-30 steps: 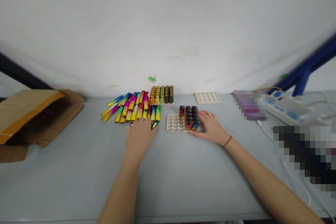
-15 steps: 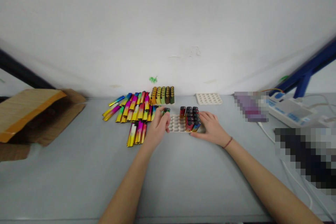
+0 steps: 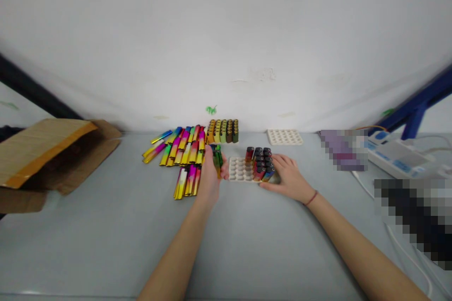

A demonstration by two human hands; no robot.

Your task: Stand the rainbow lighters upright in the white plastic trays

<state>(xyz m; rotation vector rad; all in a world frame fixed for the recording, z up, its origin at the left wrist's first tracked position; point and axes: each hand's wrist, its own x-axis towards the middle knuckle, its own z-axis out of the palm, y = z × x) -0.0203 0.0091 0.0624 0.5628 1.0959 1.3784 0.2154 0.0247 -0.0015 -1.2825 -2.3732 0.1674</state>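
green lighters (image 3: 218, 163) clamped in the left grip (image 3: 209, 181).
i hold them roughly upright, just left of the white tray (image 3: 241, 170); its left cells are bare, and dark-topped lighters (image 3: 259, 164) stand toward its right. my right grip (image 3: 290, 179), thumb and fingers apart, rests at that end on the counter (image 3: 268, 249). for good handling, i judge: square the bases to the cells, brace the tray, avoid nudging standing pieces.

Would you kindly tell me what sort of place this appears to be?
Probably a workshop bench: shiny lighter-like pieces lie heaped, dark-capped ones stand in a white tray, and a cardboard box sits at the left.
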